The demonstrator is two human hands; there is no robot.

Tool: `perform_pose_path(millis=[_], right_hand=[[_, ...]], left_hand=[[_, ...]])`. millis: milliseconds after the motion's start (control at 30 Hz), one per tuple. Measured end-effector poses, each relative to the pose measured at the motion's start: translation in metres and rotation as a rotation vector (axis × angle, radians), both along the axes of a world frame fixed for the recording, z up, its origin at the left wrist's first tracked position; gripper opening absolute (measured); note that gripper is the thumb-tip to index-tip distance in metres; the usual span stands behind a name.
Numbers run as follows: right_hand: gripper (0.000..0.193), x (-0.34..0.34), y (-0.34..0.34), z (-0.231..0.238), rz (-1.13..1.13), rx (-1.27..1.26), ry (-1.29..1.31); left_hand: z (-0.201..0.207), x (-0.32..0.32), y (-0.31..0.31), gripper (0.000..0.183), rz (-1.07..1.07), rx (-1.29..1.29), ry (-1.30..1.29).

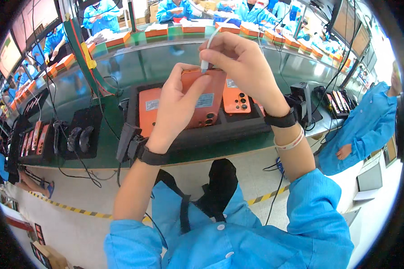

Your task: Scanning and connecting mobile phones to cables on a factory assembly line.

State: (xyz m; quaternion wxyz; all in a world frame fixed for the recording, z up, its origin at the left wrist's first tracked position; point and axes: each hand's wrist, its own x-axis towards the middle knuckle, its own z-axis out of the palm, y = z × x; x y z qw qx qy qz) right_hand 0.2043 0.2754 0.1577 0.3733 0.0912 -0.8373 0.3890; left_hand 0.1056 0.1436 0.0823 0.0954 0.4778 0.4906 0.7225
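Note:
My left hand (pixel 173 110) grips an orange smartphone (pixel 217 87), tilted back-side up, with a pale label and dark camera lenses at its near end. Between the thumb and fingers of my right hand (pixel 242 58) is a white cable plug (pixel 204 65) with a bluish tip. The tip meets the phone's far edge, close to my left thumb; whether it sits inside the port I cannot tell. Below lies a black foam tray (pixel 231 123). In it rest an orange phone (pixel 149 107) at left and another orange phone (pixel 236 96) at right, both partly covered.
The tray stands on a green bench (pixel 114 154) beside a conveyor belt (pixel 134 60). Racks of phones (pixel 34 139) lie left, more phones (pixel 339 102) right. Black cables hang around a green post (pixel 83 58). A person in blue (pixel 363 130) stands right; other people work across the belt.

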Motion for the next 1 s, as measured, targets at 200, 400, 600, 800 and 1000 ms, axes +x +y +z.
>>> perform_pose_path(millis=[200,400,600,800,1000], right_hand=[[0.021,-0.002,-0.001,-0.001,0.002,-0.067,0.032],[0.018,0.005,-0.002,0.002,-0.076,0.142,-0.071],[0.021,0.002,0.001,-0.009,-0.037,0.023,0.006],[0.033,-0.008,0.015,-0.033,-0.024,0.023,0.014],[0.061,-0.063,0.067,-0.074,-0.181,-0.186,-0.252]], left_hand=[[-0.001,0.003,-0.001,0.023,0.005,0.005,-0.004],[-0.003,0.001,0.001,0.024,0.026,0.01,0.019],[-0.008,-0.003,-0.001,0.03,0.026,-0.056,0.056],[-0.04,0.001,-0.019,0.039,0.218,-0.171,0.226],[-0.066,-0.001,-0.068,0.033,0.669,-0.522,0.925]])
